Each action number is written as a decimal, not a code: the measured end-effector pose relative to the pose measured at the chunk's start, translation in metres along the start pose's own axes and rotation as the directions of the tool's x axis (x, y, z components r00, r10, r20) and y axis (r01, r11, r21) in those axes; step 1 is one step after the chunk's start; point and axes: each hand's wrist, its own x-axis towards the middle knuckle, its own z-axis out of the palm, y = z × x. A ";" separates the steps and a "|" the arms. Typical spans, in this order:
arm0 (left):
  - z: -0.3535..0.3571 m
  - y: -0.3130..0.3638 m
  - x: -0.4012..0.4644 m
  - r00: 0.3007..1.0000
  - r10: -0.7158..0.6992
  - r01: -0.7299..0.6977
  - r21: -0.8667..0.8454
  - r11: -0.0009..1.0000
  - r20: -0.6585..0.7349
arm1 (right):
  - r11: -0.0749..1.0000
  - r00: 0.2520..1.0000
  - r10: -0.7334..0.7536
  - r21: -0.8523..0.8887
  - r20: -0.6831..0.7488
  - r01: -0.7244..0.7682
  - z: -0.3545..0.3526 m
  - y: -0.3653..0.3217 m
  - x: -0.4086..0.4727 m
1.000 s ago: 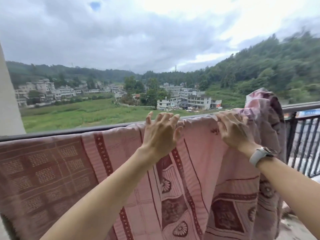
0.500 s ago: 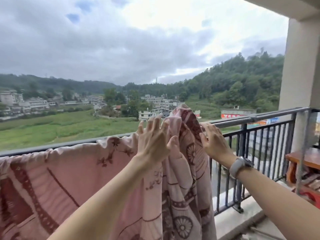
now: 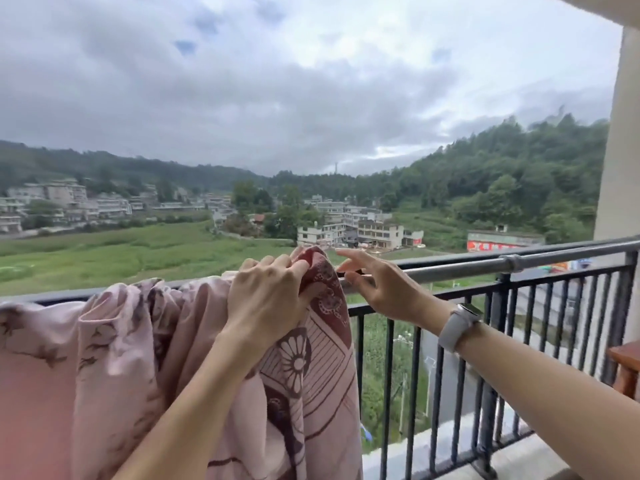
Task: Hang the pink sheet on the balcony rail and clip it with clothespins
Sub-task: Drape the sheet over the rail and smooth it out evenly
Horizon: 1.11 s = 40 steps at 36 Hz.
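While the pink sheet (image 3: 145, 358) hangs bunched in soft folds over the balcony rail (image 3: 460, 268), the left hand (image 3: 266, 299) grips its patterned right edge at the rail top. The right hand (image 3: 377, 289), just beside it, has fingers loosely spread; whether it pinches something small and dark is unclear. A pale smartwatch (image 3: 457, 325) bands that wrist. Dark metal bars (image 3: 460, 393) stand below, a wooden desk (image 3: 628, 362) at far right.

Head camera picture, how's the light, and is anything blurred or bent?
Head view: flat overcast daylight, no hard shadows or glare; the rail bows from wide-angle distortion; the sheet smears soft at the lower left edge; both hands, left and right, look fairly sharp.
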 end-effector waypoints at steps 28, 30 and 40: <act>0.023 0.175 0.118 0.839 -0.540 0.460 -0.438 0.773 -0.071 | 0.742 0.978 -0.176 0.638 -0.114 0.208 -0.101 0.141 0.052; 0.036 0.199 0.142 0.850 -0.527 0.461 -0.450 0.765 -0.025 | 0.706 0.984 -0.128 0.686 -0.122 0.177 -0.120 0.170 0.047; 0.077 0.318 0.221 0.922 -0.381 0.295 -0.527 0.797 -0.060 | 0.721 0.918 0.195 0.685 -0.346 0.105 -0.203 0.294 0.006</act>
